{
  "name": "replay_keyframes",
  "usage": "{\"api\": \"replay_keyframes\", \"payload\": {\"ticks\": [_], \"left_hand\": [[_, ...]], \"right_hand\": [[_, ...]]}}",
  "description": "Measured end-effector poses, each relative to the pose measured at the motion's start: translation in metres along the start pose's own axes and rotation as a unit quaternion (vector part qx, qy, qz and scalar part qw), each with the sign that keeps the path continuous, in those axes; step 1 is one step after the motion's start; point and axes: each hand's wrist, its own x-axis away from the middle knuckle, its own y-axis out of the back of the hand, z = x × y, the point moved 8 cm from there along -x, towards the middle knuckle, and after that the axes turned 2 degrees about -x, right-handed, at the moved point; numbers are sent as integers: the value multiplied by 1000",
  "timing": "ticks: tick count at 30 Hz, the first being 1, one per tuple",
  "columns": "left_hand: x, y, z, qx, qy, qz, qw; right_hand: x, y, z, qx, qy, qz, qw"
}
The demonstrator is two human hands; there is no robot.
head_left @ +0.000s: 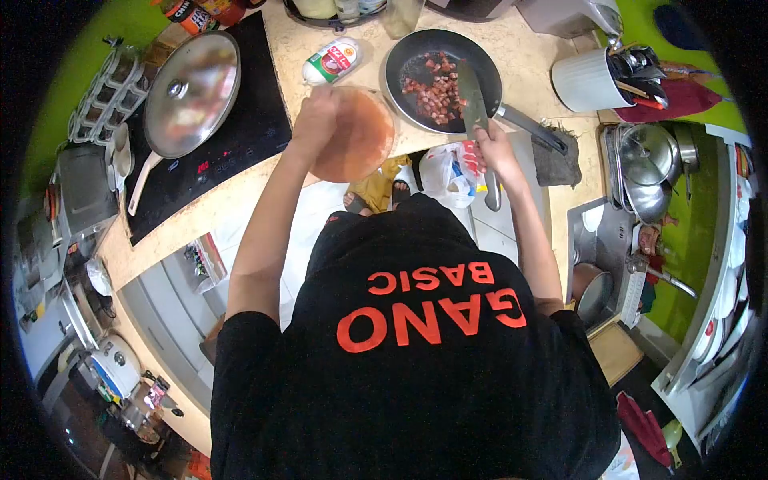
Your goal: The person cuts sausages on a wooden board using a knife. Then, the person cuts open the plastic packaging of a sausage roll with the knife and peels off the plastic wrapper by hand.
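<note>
My left hand (318, 120) is closed on the edge of a round reddish-brown cutting board (356, 140), which hangs partly past the counter's front edge. My right hand (494, 150) grips a large kitchen knife (472, 94) by its handle. The knife's wide blade points away from me, over the black frying pan (400, 100). Inside the pan lie small reddish-pink diced pieces of meat (434, 94), with some bare pan around them. Just beyond the board is a white sausage-shaped packet (332, 62) with a green and red label.
A lidded pan (192, 96) sits on the black cooktop (260, 96) at left. To the right are a white utensil holder (590, 80), a grey cloth (558, 160) under the frying pan's handle, and a sink (612, 232). A plastic bag (446, 172) hangs below the counter.
</note>
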Motion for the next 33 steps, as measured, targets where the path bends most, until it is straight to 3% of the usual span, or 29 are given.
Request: {"api": "replay_keyframes", "payload": {"ticks": [2,3,5,6,8,9,11,15,19,21,22,24,26,28,29,33], "left_hand": [[11,2,-22,16,-163,-46,985],[18,13,-29,13,-156,-44,987],[38,17,-60,35,-166,156,973],[44,18,-62,35,-165,157,973],[54,19,-70,74,-175,142,971],[56,20,-77,76,-176,143,971],[36,36,-89,144,-109,80,980],[-24,80,-168,200,-191,-34,960],[-43,32,-189,188,-246,-45,950],[-45,-8,-169,64,-193,10,979],[-42,1,-164,64,-194,11,979],[-26,34,-130,131,-107,-46,984],[2,60,-91,287,31,-47,956],[46,63,-44,235,106,-139,956],[63,59,-40,229,115,-135,957],[119,48,-31,186,133,-119,966]], "right_hand": [[4,-6,8,-41,16,10,999],[14,-4,24,-17,34,-14,999],[19,-5,36,-16,87,-31,996],[11,-5,32,-16,86,-30,996],[-14,-3,16,133,53,-25,989],[-22,-6,-1,32,-10,7,999],[-13,-7,23,24,19,3,1000],[-6,-15,31,-52,6,33,998],[-10,-13,29,-82,34,30,996],[-16,13,22,-144,41,-41,988],[-14,19,23,-145,40,-42,988],[-2,46,21,-146,69,-136,977],[6,50,18,-142,75,-147,976],[28,31,49,71,223,-170,957],[38,5,62,112,190,-132,966],[46,-119,70,330,293,52,896]]}}
